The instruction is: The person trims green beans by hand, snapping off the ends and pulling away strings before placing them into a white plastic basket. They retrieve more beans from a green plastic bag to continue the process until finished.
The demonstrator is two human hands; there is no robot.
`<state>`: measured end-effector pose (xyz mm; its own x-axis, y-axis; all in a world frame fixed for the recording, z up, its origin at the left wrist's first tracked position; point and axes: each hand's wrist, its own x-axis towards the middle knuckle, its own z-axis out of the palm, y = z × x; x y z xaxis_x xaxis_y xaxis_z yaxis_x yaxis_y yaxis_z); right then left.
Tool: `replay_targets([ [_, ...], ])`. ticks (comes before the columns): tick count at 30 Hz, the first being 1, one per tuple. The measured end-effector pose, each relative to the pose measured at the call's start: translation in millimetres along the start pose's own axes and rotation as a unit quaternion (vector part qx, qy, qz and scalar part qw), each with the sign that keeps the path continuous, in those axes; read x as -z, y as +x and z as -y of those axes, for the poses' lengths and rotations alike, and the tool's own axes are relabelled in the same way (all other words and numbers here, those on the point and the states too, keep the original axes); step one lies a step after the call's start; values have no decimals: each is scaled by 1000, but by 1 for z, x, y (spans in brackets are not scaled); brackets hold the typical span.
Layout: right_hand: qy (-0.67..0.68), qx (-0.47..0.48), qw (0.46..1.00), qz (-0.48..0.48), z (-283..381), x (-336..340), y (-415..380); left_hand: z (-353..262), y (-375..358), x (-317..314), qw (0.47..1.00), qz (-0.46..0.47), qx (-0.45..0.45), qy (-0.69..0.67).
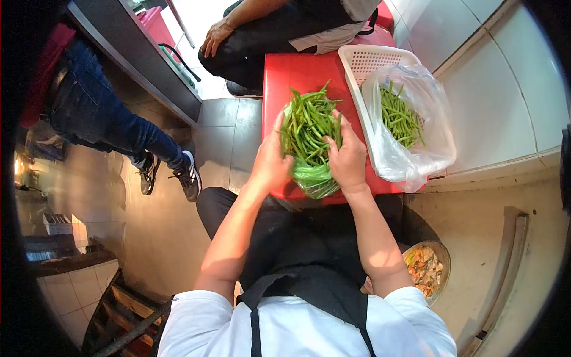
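Observation:
A heap of long green beans (310, 125) lies on a green plastic bag (315, 180) on the red bench (276, 77). My left hand (275, 156) is cupped against the left side of the heap, fingers wrapped along it. From the other side my right hand (347, 153) presses on the beans, thumb on top and fingers along the edge. Right of my hands, a clear plastic bag (389, 157) with shorter green bean pieces (399, 117) sits in a white perforated basket (357, 62).
Across the bench sits a person in dark trousers (285, 35), one hand on a knee. Another person in jeans (98, 101) stands at the left. A round container of mixed scraps (425, 271) is low at my right. The tiled wall (493, 89) runs close behind the basket.

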<state>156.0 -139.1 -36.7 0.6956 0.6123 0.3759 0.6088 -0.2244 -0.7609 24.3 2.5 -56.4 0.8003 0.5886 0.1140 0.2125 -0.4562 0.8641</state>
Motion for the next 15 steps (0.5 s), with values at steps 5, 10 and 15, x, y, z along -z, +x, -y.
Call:
replay_targets([
  [5, -9, -26, 999, -23, 3, 11, -11, 23, -3, 0, 995, -74, 45, 39],
  [10, -37, 14, 999, -34, -4, 19, -55, 9, -32, 5, 985, -153, 4, 75],
  [15, -84, 21, 996, -38, -22, 20, -79, -33, -72, -17, 976, -76, -167, 115],
])
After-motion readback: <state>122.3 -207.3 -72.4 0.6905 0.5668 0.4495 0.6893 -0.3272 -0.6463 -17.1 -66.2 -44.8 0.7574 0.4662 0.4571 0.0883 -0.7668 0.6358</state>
